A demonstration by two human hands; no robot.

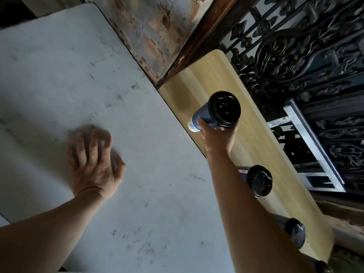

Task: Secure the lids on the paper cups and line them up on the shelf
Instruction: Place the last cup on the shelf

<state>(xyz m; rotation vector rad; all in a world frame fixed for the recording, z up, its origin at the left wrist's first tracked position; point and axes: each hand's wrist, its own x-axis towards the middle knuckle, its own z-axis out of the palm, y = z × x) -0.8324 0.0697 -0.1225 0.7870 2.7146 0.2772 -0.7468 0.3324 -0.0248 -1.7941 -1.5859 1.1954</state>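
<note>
My right hand (218, 137) grips a dark blue paper cup (213, 115) with a black lid on it, holding it over the pale wooden shelf (208, 75). Two more lidded cups stand on the shelf nearer to me: one (259, 181) just right of my forearm, another (295, 234) further down the row. A further dark lid edge (323, 266) peeks out at the bottom right. My left hand (94, 160) hovers over the grey tabletop (59, 75), fingers curled and apart, with nothing in it.
A brick wall (149, 32) and a dark wooden post (204, 36) rise behind the table and shelf. Black ornate ironwork (305, 56) and a white metal frame (307, 142) lie beyond the shelf's right edge.
</note>
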